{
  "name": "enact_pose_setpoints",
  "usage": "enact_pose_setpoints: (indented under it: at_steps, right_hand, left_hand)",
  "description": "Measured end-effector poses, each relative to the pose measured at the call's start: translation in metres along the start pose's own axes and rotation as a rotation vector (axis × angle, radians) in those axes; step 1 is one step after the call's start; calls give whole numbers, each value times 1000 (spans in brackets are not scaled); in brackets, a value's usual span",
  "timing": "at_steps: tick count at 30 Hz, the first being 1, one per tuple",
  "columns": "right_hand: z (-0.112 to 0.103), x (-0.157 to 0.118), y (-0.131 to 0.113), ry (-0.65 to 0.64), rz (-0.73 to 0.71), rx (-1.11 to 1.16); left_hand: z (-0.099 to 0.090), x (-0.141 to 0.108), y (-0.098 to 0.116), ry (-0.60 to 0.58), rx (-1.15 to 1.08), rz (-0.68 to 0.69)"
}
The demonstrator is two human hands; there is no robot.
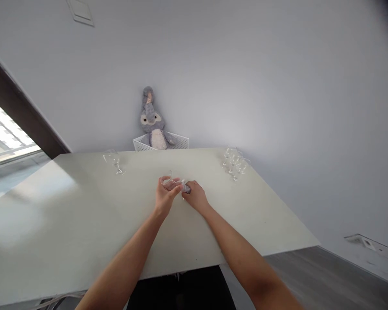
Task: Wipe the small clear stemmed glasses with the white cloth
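Note:
Over the middle of the white table (93,224), my left hand (168,189) curls around a clear glass (170,180) that is hard to make out. Close beside it on the right, my right hand (195,193) has its fingers wrapped round a crumpled grey-white cloth (185,187). The cloth is next to the glass, near my left fingertips; whether they touch is too small to tell. One stemmed glass (111,158) stands at the back left of the table. Several more clear stemmed glasses (234,162) are grouped at the back right.
A grey plush rabbit (151,122) sits in a white perforated basket (181,142) behind the table's back edge, against the wall. The table's right edge slants toward the front. A dark window frame (26,107) is at the left.

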State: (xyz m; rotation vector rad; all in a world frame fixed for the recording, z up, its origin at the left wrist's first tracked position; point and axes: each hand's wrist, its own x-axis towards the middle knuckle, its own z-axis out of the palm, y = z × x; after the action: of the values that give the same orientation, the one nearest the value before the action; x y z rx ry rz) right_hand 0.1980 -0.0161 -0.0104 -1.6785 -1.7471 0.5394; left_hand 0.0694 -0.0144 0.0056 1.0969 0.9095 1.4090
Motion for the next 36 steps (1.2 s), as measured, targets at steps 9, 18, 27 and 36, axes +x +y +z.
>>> enact_pose_setpoints:
  at_steps: [9, 18, 27, 36]
  right_hand:
    - [0, 4, 12, -345, 227, 975]
    - [28, 7, 11, -74, 314, 1284]
    - [18, -25, -14, -317, -138, 308]
    - [-29, -15, -26, 59, -355, -361]
  left_hand:
    - [1, 0, -2, -10, -27, 48]
    - [15, -22, -13, 49, 144, 393]
    - [-6, 4, -12, 241, 191, 735]
    - [-6, -2, -16, 40, 293, 769]
